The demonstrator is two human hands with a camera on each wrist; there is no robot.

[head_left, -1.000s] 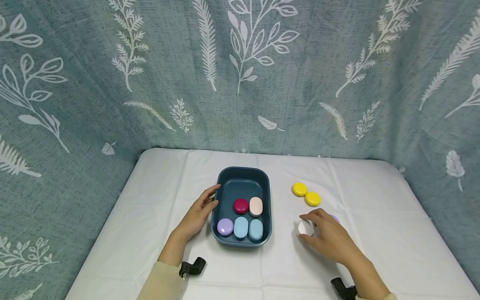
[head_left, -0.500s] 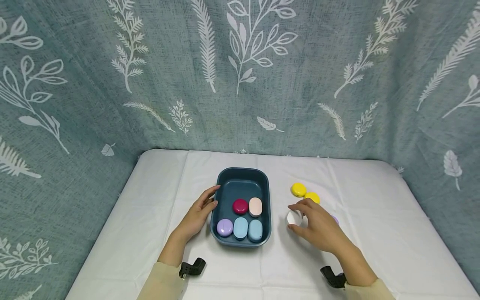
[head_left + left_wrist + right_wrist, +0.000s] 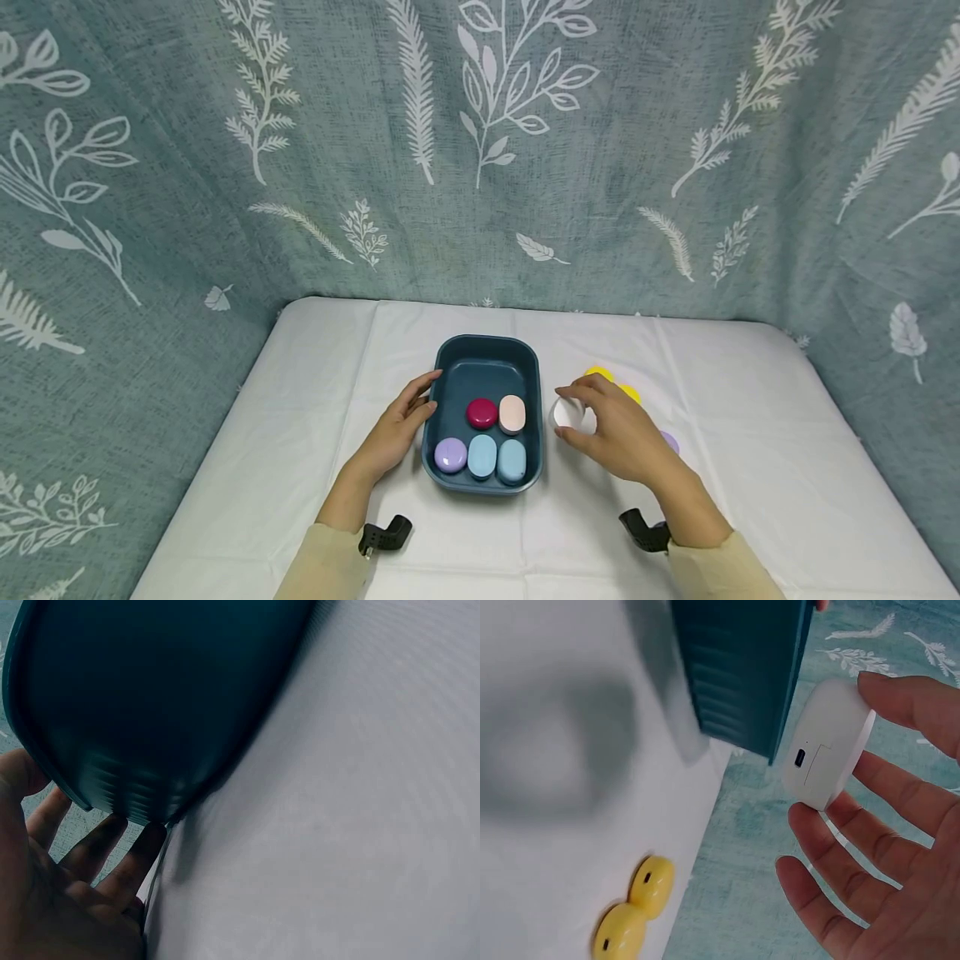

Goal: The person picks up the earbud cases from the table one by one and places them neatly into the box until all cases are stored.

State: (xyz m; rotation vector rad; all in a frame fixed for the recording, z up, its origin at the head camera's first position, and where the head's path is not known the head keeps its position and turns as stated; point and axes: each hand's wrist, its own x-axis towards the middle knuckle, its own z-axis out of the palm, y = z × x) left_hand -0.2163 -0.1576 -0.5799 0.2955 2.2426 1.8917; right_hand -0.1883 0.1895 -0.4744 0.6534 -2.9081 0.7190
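In the head view my right hand (image 3: 615, 429) pinches a round white earbud case (image 3: 567, 413) just right of the dark blue tray (image 3: 531, 475). The right wrist view shows a charging port on the side of this case, thumb on one edge and fingers on the other. My left hand (image 3: 390, 433) rests its fingertips against the tray's left side, fingers fairly straight; the left wrist view shows them on its outer wall. Inside the tray lie a dark red case (image 3: 482, 412), a pale pink one (image 3: 512, 414), a lilac one (image 3: 451, 455) and two light blue cases (image 3: 482, 456).
Two yellow cases (image 3: 652, 886), partly hidden behind my right hand in the head view, lie on the white cloth (image 3: 360, 350). Another lilac case (image 3: 670, 442) shows beside that wrist. A patterned green-grey curtain (image 3: 337, 125) stands behind the table.
My right hand has carried the white earbud case left and farther from me, towards the tray's right side, and now covers more of the yellow cases. My left hand has stayed put.
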